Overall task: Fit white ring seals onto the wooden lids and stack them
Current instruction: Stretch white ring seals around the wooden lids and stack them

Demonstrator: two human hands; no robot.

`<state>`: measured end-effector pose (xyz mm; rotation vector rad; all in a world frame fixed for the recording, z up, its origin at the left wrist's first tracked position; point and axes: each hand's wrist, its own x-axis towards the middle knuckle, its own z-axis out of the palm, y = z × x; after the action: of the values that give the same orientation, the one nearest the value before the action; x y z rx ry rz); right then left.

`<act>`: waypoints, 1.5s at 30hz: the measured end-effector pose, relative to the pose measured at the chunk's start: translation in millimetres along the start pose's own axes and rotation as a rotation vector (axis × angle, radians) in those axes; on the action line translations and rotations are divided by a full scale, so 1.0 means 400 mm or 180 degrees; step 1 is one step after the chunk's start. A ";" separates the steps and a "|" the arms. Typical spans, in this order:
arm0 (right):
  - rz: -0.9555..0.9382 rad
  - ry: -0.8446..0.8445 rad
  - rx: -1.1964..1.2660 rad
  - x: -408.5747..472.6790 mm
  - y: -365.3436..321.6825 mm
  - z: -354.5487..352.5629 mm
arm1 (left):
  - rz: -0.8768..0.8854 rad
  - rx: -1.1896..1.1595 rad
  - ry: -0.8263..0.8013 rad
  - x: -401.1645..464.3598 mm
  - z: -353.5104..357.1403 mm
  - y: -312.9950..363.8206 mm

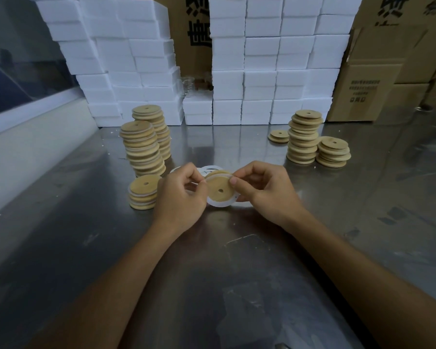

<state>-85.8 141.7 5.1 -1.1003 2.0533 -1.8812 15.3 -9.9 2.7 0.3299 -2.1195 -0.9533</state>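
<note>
Both my forearms reach up from the lower frame over the bench (61, 222). At centre, my left hand (180, 197) pinches the white ring seal (218, 203) with curled fingers, while my right hand (264, 188) grips the wooden lid (219, 188), thumb on its face.

Both hands meet mid-table over the steel table (86, 248). Left hand (180, 197) and right hand (264, 190) pinch a wooden lid (220, 190) with a white ring seal (218, 204) hanging off its lower edge. Sealed stacks (142, 147) sit at 10 o'clock, bare lid stacks (303, 137) at 2, foam blocks (262, 71) at 12.
</note>
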 end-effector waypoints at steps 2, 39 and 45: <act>-0.0015 -0.0023 -0.0029 -0.002 0.000 0.003 | 0.0188 0.0280 0.0070 -0.001 -0.005 -0.007; 0.1016 -0.0152 0.1554 -0.004 -0.034 -0.001 | 0.1023 0.0090 0.0093 -0.014 0.021 0.008; 0.0974 -0.0336 0.1595 -0.005 -0.029 0.001 | 0.1020 0.0078 0.0112 -0.017 0.020 -0.002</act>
<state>-79.6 143.1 14.8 -0.6977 1.4679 -1.9669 13.7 -2.9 -4.9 0.0158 -2.0736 -0.7292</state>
